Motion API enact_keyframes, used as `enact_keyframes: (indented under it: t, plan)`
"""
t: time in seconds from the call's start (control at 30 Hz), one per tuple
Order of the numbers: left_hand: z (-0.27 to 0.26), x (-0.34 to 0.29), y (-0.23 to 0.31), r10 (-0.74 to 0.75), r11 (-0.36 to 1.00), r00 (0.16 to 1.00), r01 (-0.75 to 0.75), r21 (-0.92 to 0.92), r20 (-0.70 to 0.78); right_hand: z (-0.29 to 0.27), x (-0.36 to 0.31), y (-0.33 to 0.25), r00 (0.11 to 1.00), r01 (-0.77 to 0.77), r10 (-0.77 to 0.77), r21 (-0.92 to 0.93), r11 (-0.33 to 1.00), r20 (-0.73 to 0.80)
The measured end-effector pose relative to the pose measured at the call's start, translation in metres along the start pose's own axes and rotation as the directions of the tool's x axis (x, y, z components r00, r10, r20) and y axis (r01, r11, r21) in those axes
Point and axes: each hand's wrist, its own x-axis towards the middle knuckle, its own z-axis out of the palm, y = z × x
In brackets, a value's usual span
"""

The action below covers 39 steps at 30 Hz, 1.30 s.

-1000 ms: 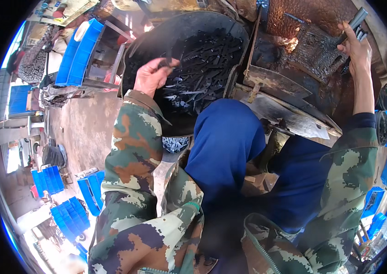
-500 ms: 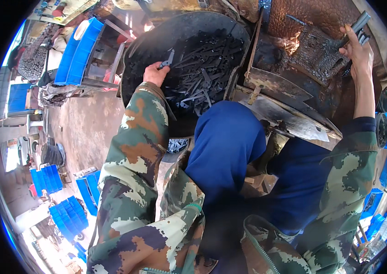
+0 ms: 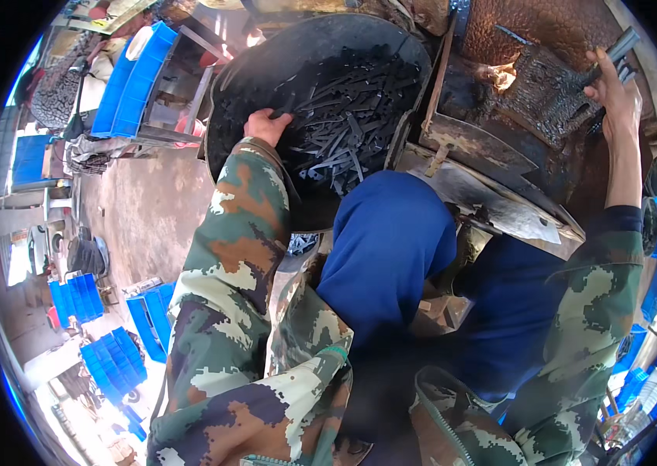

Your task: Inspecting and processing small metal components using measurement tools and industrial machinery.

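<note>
My left hand (image 3: 268, 126) is inside a large round dark pan (image 3: 244, 81), at the left side of a heap of dark flat metal strips (image 3: 355, 120). Its fingers are closed, thumb out to the right; a dark shape shows at the fingertips, too dim against the pan to name. On the far right, my right hand (image 3: 615, 93) is wrapped round a grey metal bar-like tool (image 3: 623, 44), whose lower end is hidden by the hand. That hand is beside a dark, rough, crusted block (image 3: 549, 93). A bright yellow-orange glow (image 3: 503, 76) shows at the block's left edge.
A rusty metal-sided trough (image 3: 472, 140) adjoins the pan on the right, with a pale sheet (image 3: 511, 206) below it. My blue-clothed knee (image 3: 386, 241) is close to the pan's near rim. Blue plastic bins (image 3: 133, 81) stand at left; more are at right.
The light grey metal piece at my left fingertips no longer shows, and a darker shape is there now. The glow by the block has become smaller and more compact. My right hand keeps its grip.
</note>
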Motion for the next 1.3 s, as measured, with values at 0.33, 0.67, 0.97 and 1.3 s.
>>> enact_keyframes:
  t: [0.33, 0.67, 0.97, 1.3]
  plan:
    - [0.006, 0.020, -0.021, 0.020, 0.986, 0.993, -0.039, -0.160, -0.116, 0.003, 0.004, 0.002, 1.000, -0.008, 0.008, 0.007, 1.000, 0.010]
    - [-0.011, 0.020, -0.030, -0.122, 0.945, 0.935, 0.007, -0.327, -0.332, 0.007, 0.002, -0.004, 1.000, 0.002, -0.002, 0.016, 1.000, 0.002]
    - [-0.065, -0.026, 0.017, -0.046, 0.266, 0.973, -0.206, -0.942, -0.225, 0.003, 0.001, 0.002, 1.000, -0.016, 0.016, 0.018, 1.000, -0.012]
    - [-0.093, -0.070, 0.061, 0.285, 0.083, 0.916, 0.269, -0.960, 0.282, 0.001, 0.007, -0.007, 1.000, -0.009, 0.010, 0.055, 0.998, -0.018]
